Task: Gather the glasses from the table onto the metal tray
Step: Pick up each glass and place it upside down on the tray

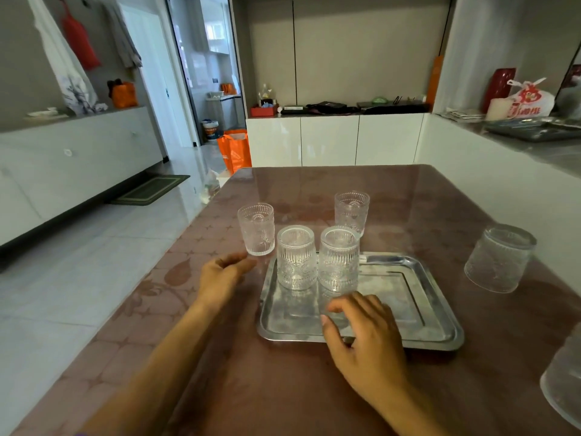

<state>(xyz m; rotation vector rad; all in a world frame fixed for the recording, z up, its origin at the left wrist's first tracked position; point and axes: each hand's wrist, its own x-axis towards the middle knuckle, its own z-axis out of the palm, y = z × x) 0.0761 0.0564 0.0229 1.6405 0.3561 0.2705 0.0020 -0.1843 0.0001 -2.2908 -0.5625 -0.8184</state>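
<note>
A metal tray (405, 297) lies on the brown table. Two patterned clear glasses stand upside down at its back left: one glass (296, 258) and a second glass (339, 258) beside it. My right hand (364, 338) hovers over the tray's front edge, fingers curled and apart, just in front of the second glass and holding nothing. On the table left of the tray stands a third glass (256, 229). My left hand (224, 275) reaches toward its base with fingers spread, fingertips close to it but not around it.
Another glass (351, 212) stands on the table behind the tray. A wider glass (500, 258) sits upside down at the right, and one more glass (562, 382) is cut off by the right edge. The table's left edge (176, 247) drops to a tiled floor.
</note>
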